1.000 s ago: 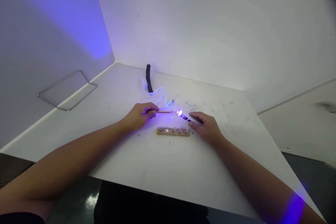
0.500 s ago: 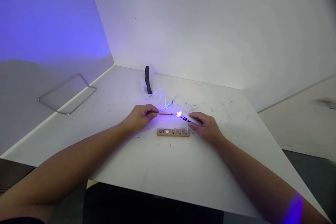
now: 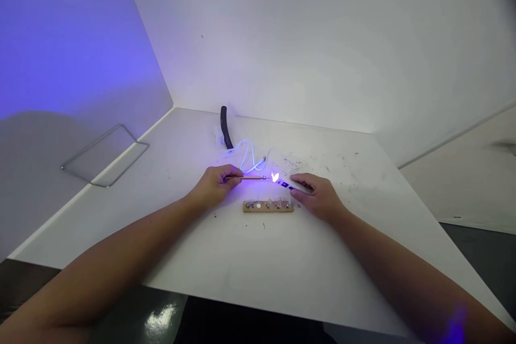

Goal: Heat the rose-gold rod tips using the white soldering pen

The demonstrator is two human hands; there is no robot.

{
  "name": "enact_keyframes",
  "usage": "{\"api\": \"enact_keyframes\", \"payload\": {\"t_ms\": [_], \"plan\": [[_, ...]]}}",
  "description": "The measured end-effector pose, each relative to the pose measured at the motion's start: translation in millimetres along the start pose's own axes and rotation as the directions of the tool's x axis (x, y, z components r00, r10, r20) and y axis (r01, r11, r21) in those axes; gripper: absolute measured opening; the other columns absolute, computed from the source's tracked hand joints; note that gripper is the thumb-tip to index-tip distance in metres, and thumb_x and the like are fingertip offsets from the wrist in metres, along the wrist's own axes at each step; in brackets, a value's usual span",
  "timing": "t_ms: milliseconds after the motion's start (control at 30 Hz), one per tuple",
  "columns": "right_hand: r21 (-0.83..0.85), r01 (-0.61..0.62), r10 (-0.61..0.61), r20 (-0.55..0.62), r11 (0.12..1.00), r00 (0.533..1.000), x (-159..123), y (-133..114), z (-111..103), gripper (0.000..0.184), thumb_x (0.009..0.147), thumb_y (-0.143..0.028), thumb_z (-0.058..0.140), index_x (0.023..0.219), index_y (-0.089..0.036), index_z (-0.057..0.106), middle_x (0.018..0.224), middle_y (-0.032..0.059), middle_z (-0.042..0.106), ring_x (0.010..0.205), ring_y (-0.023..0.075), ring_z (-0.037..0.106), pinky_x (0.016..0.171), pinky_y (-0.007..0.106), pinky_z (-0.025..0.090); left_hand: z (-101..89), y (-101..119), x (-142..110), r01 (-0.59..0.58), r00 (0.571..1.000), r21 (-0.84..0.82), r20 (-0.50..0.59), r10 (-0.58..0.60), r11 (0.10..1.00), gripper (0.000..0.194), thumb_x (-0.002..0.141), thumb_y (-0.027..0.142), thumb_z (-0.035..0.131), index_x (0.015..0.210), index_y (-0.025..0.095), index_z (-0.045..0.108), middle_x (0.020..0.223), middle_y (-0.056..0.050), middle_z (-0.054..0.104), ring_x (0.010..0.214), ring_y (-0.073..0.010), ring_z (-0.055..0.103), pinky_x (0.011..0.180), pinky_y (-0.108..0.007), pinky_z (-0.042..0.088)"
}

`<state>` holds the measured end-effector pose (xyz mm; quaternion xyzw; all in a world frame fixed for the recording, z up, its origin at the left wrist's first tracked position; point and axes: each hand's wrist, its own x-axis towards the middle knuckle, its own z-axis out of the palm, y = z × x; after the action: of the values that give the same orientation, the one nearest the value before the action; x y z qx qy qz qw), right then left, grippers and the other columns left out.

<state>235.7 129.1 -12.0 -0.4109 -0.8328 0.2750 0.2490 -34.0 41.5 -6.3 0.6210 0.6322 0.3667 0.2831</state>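
My left hand (image 3: 215, 185) pinches a slim copper-coloured rod (image 3: 253, 177), which points right. At the rod's tip a small piece (image 3: 274, 177) glows bright white-violet; its shape is washed out by the glare. My right hand (image 3: 316, 193) is closed around a white handheld UV lamp (image 3: 287, 185) with dark square markings. The lamp's front end is right beside the glowing piece; whether they touch I cannot tell. Just below both hands lies a small wooden strip (image 3: 268, 207) bearing several metal studs, clear upright bits and a white dot.
Behind my hands a white cable (image 3: 253, 158) lies looped, near a curved black tube (image 3: 226, 126) and a clear plastic piece (image 3: 218, 137). A bent wire frame (image 3: 105, 156) leans at the left wall. Dark crumbs (image 3: 300, 164) dot the white table (image 3: 258, 263); walls rise behind and left.
The camera view has shifted slightly, so the table appears a little lower. Both hands keep their grip, with rod and lamp in nearly the same relation.
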Motion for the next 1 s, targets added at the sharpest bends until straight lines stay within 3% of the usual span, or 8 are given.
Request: {"api": "enact_keyframes", "payload": {"t_ms": [1000], "plan": [[0.018,0.031,-0.031,-0.008,0.999,0.999,1.0,1.3,0.1,0.030,0.072,-0.028,0.062,0.101,-0.022,0.064,0.104,0.0046,0.065,0.096,0.0242,0.060,0.085,0.040,0.050,1.9,-4.3,0.8,-0.010,1.000,-0.018,-0.013,0.010,1.000,0.022,0.077,0.034,0.053,0.090,0.020,0.064,0.084,-0.002,0.066,0.076,-0.0163,0.058,0.069,-0.027,0.045]]}}
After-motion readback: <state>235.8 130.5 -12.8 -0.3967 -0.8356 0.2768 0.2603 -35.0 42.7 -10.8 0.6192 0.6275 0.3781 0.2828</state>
